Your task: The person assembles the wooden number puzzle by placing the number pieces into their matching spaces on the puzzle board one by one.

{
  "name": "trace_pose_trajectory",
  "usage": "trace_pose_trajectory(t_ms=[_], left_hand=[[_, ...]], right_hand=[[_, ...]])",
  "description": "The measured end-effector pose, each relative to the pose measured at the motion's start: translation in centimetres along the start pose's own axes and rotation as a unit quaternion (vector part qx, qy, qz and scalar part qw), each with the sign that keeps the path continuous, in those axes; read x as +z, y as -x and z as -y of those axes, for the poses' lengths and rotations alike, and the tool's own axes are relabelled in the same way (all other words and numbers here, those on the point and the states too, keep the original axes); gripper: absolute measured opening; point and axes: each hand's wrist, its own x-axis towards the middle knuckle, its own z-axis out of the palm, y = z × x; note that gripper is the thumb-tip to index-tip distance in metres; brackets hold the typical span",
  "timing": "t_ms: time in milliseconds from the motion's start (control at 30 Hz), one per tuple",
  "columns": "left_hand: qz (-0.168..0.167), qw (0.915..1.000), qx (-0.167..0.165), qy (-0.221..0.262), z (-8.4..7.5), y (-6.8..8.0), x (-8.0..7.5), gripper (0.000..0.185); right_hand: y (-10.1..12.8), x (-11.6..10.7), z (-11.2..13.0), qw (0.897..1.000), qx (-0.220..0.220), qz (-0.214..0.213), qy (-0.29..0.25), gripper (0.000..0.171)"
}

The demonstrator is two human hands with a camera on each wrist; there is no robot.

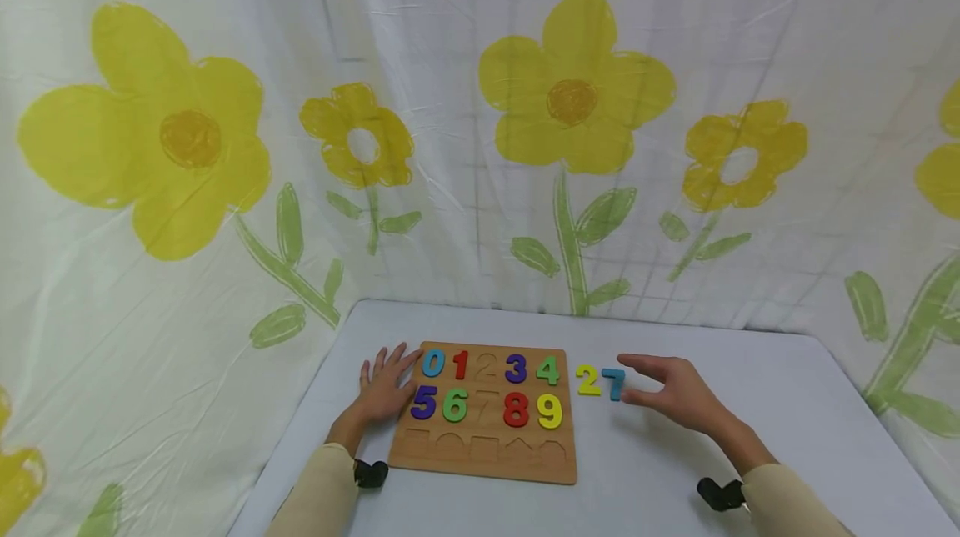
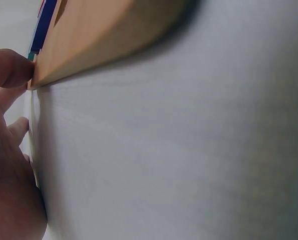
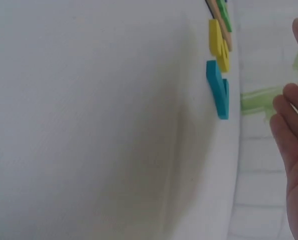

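Observation:
A wooden number board (image 1: 480,466) lies on the table, with coloured numerals seated in its two upper rows. The recesses for 2 and 7 are bare. My left hand (image 1: 385,387) rests at the board's left edge, fingers spread, its thumb touching the wood beside the purple 5 (image 1: 423,403). To the right of the board lie a yellow 2 (image 1: 588,380) and a blue 7 (image 1: 614,383). Close to the 7, my right hand (image 1: 678,393) hovers with thumb and fingers parted. In the right wrist view a gap shows between that hand and the blue 7 (image 3: 218,90).
Shape recesses run along the board's bottom row. The white table (image 1: 645,470) reaches out around the board. Behind it hangs a white curtain (image 1: 450,212) painted with yellow flowers. A dark band sits at each wrist.

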Motion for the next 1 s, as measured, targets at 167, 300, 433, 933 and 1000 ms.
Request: trace_pose_trajectory(t_ms=[167,300,433,933,1000], left_hand=[[0.0,1.0,0.0,0.0,0.3,-0.2,0.2,0.061],[0.0,1.0,-0.001,0.001,0.5,-0.3,0.3,0.062],[0.0,1.0,-0.001,0.003,0.5,-0.4,0.4,0.061],[0.0,1.0,0.0,0.002,0.8,-0.5,0.5,0.062],[-0.001,1.0,0.001,0.006,0.7,-0.4,0.4,0.062]], right_hand=[[0.9,-0.7,-0.7,1.0,0.008,-0.007,-0.009,0.056],[1.4,-1.1,-1.2,1.0,0.019,-0.009,-0.008,0.057],[1.9,-1.5,-1.4,1.0,0.024,-0.012,-0.001,0.058],[1.9,-1.1,-2.1,0.999,0.045,-0.003,-0.007,0.062],[1.7,-0.9,-2.2,0.999,0.049,-0.001,-0.009,0.063]])
